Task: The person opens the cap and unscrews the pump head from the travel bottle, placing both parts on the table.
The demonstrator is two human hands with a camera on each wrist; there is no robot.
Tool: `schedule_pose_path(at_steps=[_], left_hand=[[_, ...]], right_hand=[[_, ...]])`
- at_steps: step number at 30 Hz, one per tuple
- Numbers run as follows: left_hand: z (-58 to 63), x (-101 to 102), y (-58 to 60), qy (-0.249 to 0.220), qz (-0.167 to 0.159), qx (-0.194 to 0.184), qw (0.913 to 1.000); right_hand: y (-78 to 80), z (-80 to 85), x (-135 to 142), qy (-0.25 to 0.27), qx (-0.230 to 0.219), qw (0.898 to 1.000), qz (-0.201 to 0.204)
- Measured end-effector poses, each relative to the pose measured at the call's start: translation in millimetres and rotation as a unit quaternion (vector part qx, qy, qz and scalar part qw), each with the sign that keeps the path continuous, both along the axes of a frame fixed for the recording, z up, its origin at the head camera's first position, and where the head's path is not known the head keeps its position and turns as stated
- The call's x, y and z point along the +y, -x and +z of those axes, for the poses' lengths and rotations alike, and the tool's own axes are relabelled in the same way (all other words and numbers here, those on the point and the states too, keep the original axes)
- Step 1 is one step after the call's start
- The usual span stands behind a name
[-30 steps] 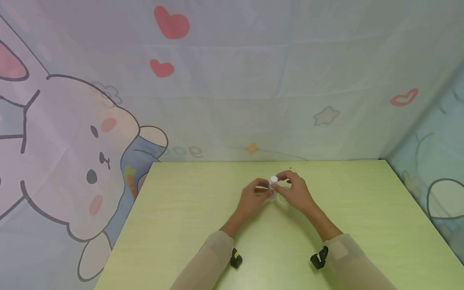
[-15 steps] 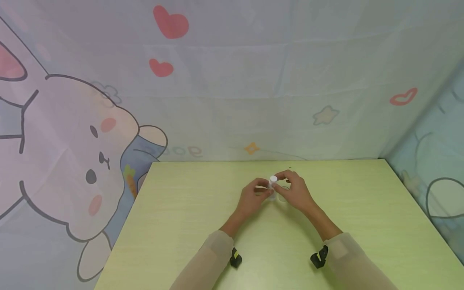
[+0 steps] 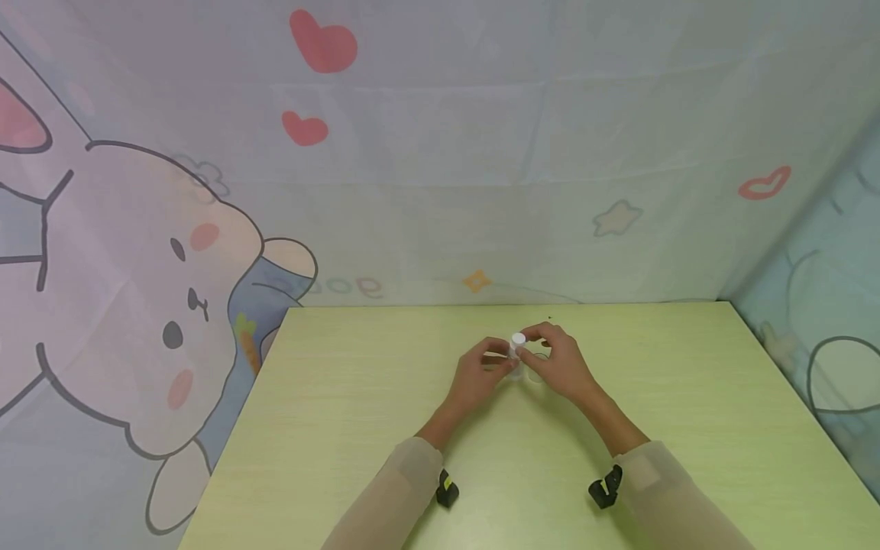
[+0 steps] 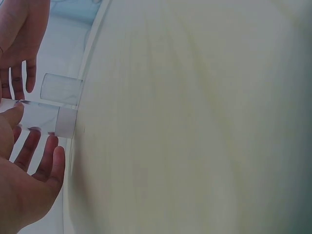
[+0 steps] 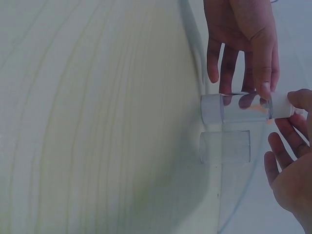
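A clear cylindrical bottle (image 5: 234, 116) with a white base (image 5: 211, 109) and a white top (image 3: 519, 338) stands upright near the table's far side. My left hand (image 3: 474, 376) holds its clear body, thumb on one side and fingers on the other. Thumb and fingers of my right hand (image 3: 562, 367) pinch the white top from the right. Just beside the bottle, on the right-hand side, a clear open cylinder (image 5: 225, 147) like a small cup or cover stands on the table. In the head view, the fingers partly hide the bottle's body.
The pale yellow-green table (image 3: 344, 428) ends at a back edge close beyond the hands. Behind it hangs a printed cloth (image 3: 440, 153) with a cartoon rabbit and hearts. Black clip-like devices (image 3: 448, 489) sit at both cuffs.
Hardly anything differs. Both hands stay at the bottle in the same hold, and the clear cylinder has not moved.
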State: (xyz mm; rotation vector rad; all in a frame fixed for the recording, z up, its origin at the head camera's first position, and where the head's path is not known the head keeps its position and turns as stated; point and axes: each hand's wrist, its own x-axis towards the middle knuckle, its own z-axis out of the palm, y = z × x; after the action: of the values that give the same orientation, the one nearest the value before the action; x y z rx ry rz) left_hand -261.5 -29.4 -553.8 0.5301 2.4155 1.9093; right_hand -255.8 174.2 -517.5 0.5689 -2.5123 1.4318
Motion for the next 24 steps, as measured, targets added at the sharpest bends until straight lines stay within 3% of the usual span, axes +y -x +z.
schedule_pose_path(at_steps=[24], left_hand=[[-1.9, 0.2, 1.1, 0.001, 0.002, 0.003, 1.0000]], right_hand=[[-2.4, 3.0, -4.0, 0.017, -0.008, 1.000, -0.022]])
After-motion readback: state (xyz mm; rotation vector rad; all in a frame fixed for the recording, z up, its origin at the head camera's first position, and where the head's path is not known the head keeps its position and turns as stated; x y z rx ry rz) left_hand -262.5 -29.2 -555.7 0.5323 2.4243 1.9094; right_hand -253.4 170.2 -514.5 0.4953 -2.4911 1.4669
